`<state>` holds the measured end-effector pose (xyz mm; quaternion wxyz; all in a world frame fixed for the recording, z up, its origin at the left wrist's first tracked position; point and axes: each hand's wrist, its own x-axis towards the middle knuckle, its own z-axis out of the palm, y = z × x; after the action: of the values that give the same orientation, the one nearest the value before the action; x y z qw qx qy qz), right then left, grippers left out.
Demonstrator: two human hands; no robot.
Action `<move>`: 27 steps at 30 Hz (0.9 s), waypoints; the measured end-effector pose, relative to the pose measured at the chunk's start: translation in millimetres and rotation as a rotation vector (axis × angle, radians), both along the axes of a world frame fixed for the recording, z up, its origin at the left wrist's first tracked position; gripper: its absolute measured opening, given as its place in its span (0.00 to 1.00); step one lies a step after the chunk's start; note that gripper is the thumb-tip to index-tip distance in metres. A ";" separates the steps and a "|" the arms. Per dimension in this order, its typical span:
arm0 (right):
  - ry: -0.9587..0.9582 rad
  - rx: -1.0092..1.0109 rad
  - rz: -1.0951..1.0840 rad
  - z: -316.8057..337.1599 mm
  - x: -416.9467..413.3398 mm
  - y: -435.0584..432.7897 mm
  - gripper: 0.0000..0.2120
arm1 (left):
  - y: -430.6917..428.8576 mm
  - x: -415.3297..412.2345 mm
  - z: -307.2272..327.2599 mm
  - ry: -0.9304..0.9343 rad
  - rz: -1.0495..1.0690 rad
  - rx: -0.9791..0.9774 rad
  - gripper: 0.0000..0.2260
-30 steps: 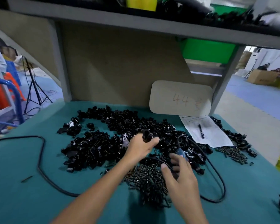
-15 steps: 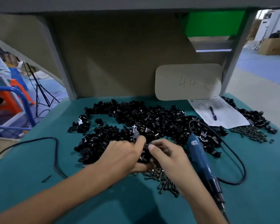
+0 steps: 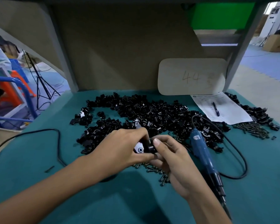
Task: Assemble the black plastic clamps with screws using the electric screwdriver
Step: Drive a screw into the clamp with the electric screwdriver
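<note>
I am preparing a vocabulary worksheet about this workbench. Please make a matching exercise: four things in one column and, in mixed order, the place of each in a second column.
1 electric screwdriver
2 pen
3 black clamp
4 card marked 44

A on the paper sheet
B pinched between the left hand and right hand
C leaning against the back panel
D lying on the table, right of both hands

Pairs: 1-D, 2-A, 3-B, 4-C.

Mid-table [image 3: 39, 159]: clamp pile [image 3: 152, 113] behind L hand [image 3: 120, 147] & R hand [image 3: 173, 159], clamp [image 3: 149, 147] between them. Screws [image 3: 153, 169] under hands, screwdriver [image 3: 200, 147] just R, paper [image 3: 229, 109] w/ pen [image 3: 215, 109] behind it.
</note>
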<state>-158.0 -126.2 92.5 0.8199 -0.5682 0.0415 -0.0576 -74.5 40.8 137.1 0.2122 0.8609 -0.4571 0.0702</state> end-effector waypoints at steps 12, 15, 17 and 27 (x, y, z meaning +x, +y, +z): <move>-0.051 0.247 0.008 7.8 -5.1 4.5 0.14 | 5.1 -2.9 -1.5 0.015 -0.057 -0.146 0.21; -0.040 0.262 0.000 9.5 -7.1 4.2 0.16 | 5.5 -4.3 -3.1 0.019 -0.046 -0.170 0.24; -0.035 0.270 0.001 10.8 -8.2 3.8 0.17 | 5.1 -4.6 -2.8 0.025 -0.054 -0.190 0.24; -0.061 0.211 0.047 -1.7 -1.5 -4.7 0.18 | 3.3 5.3 -17.1 0.126 -0.090 -0.319 0.18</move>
<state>-159.5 -131.0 90.9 0.8771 -0.4775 0.0091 -0.0508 -69.3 44.0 120.0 0.3773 0.7977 -0.4639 0.0781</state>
